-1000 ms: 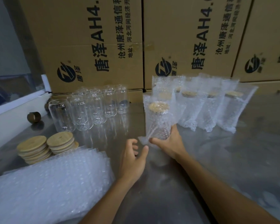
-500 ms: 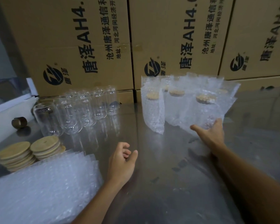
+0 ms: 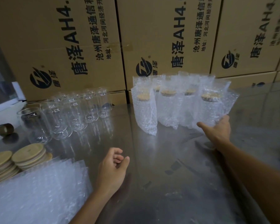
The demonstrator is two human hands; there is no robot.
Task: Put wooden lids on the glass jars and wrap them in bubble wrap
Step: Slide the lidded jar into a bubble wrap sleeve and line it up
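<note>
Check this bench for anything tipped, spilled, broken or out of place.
Nothing stands out. The bare glass jars stand upright in rows, the wrapped jars stand lidded, the wooden lids sit stacked. The right hand holds the nearest wrapped jar.

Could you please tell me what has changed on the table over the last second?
The right hand carried the newly wrapped jar from the middle of the table to the right end of the row of wrapped jars, where it still holds its base. The left hand stayed loosely curled and empty. The bare glass jars, wooden lids and bubble wrap stack stayed put.
</note>
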